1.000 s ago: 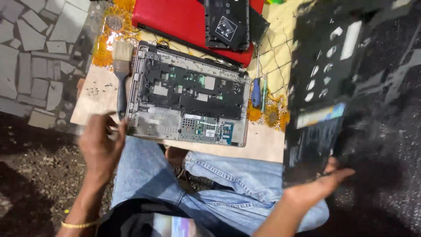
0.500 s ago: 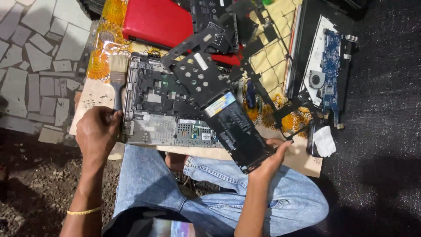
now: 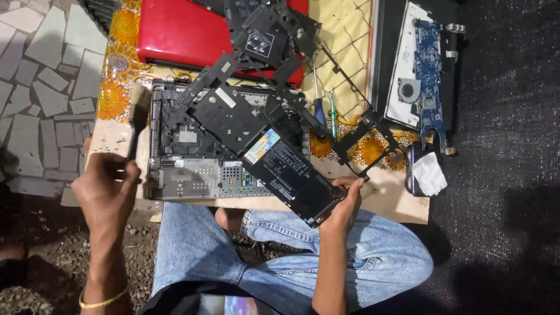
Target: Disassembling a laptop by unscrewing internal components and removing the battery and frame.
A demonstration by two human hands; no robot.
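Two hands, right hand (image 3: 344, 204) fingers gripping black panel (image 3: 262, 134)

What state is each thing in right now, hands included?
Left hand: closed on the brush handle.
Brush: bristles beside the open laptop base.
Right hand: gripping the black frame's lower corner.
Black frame: lifted, tilted over the base.
Laptop base: opened, internals exposed.
Red laptop: closed.

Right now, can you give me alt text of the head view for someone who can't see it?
The right hand holds a black laptop bottom cover tilted over an opened laptop chassis on a low table. The left hand grips a paintbrush beside the chassis. A red laptop, two screwdrivers and a blue circuit board lie behind.
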